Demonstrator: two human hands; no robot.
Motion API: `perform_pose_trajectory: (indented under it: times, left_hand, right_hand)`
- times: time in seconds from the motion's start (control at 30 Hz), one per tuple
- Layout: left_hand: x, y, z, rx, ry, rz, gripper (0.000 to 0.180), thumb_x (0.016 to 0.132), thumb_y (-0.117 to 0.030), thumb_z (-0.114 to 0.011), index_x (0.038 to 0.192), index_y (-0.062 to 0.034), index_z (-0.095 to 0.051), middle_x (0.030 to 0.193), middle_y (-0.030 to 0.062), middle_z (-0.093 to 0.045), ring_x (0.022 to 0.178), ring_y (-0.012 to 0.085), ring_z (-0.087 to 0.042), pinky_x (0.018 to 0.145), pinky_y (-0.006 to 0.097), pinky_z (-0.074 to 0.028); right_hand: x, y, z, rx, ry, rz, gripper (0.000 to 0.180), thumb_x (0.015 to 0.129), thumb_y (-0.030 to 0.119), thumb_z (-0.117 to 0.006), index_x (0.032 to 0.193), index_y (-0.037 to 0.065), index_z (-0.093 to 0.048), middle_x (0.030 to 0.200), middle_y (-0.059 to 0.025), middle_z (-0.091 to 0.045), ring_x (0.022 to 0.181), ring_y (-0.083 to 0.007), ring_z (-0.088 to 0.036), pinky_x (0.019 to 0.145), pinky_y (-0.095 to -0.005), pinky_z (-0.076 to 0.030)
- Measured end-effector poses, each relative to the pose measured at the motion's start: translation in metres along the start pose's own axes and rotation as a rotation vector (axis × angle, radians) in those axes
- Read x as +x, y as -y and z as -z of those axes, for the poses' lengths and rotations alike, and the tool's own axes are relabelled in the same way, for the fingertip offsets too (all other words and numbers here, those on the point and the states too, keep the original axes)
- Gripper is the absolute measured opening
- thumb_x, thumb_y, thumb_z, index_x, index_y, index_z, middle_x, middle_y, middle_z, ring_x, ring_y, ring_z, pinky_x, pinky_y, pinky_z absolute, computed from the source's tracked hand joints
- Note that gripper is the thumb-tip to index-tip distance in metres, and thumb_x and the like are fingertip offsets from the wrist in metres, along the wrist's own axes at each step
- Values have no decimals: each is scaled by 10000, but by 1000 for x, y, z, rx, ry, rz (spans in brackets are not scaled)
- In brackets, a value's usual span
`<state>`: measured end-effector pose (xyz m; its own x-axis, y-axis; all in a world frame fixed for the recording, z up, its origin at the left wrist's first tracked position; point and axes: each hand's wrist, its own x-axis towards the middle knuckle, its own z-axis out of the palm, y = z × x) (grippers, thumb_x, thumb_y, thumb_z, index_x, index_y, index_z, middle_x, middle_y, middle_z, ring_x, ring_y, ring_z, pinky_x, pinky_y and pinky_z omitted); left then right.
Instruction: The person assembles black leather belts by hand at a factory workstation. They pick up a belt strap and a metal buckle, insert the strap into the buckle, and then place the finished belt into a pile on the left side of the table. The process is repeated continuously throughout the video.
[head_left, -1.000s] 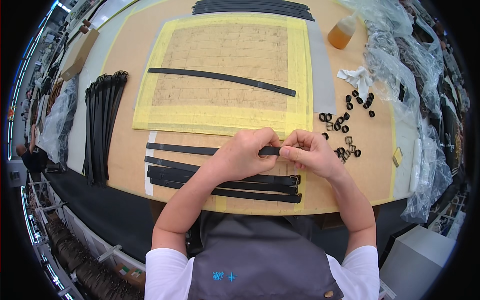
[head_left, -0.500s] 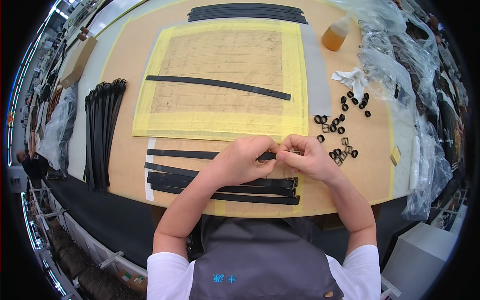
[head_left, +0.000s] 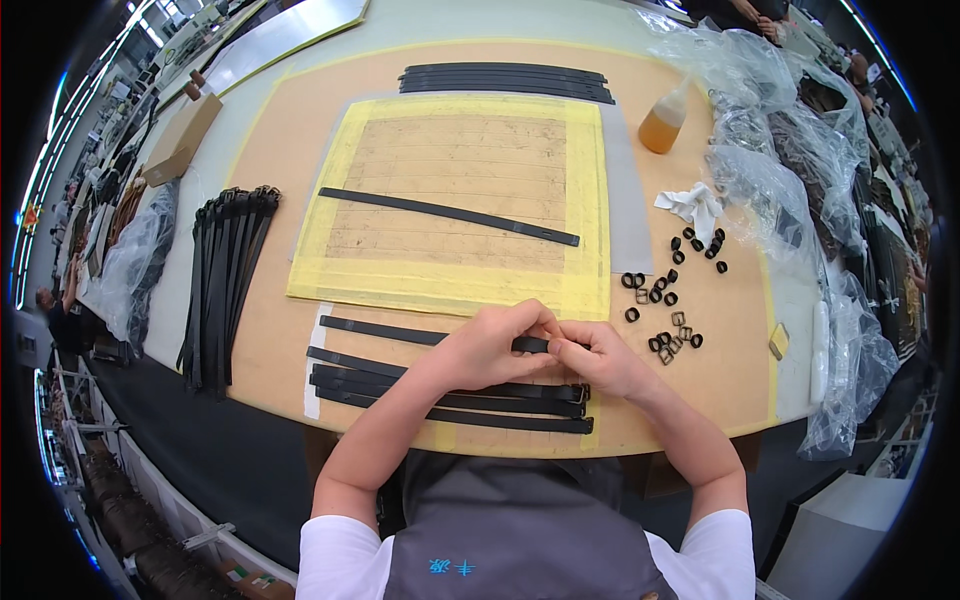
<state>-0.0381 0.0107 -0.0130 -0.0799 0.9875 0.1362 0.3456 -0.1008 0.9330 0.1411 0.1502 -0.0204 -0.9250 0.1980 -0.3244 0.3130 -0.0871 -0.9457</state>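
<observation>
Both of my hands meet over the near part of the table, at the right end of a black belt strap. My left hand pinches the strap end from the left, and a short dark piece of it shows between the hands. From the right, my right hand grips the same end with thumb and fingers; its very tip is hidden. Just below lie several black belts side by side, with buckles at their right ends. Right of my hands are scattered black keeper loops and small metal buckles.
A yellow-taped board carries one loose strap; more straps lie behind it. Hanging belts drape over the left edge. A bottle of amber liquid, a white cloth and clear plastic sheeting are at right.
The view has shifted, so the table sits lower in the picture. My hands keep hold of the strap end, with the fingers slightly rearranged.
</observation>
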Motion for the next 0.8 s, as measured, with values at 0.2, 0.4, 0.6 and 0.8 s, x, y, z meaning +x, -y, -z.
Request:
perform_pose_trajectory:
  times: [0.2,0.4,0.6,0.8]
  left_hand:
    - [-1,-11,4,-36,38,-9,250,857,-31,-807,1065,-8,-670,993,70,-751,924,139,-702,800,285,-556]
    - [-17,-3,16,12,49,-4,220,874,-88,-825,1021,-6,-684,957,59,-739,863,112,-663,776,287,-529]
    - [-39,3,-5,290,-12,-17,187,887,-88,-792,999,4,-675,923,103,-688,851,234,-672,774,355,-533]
    - [-56,6,-30,419,-20,-73,140,945,-100,-705,1052,-22,-657,1101,154,-617,1132,297,-581,972,390,-459]
  right_hand:
    - [1,-8,-12,84,-80,184,327,1037,236,-596,1190,-30,-708,934,-5,-686,867,-64,-566,762,-271,-485]
    - [2,2,-4,-183,0,34,339,1045,306,-645,947,-16,-679,790,8,-639,784,-98,-586,695,-306,-487]
    - [58,36,22,-696,-590,343,313,970,314,-709,1025,8,-683,937,-165,-720,986,-352,-664,873,-445,-527]
    - [97,32,41,-826,-332,-56,460,869,274,-803,1254,80,-641,1285,-181,-669,1222,-309,-579,1076,-391,-458]
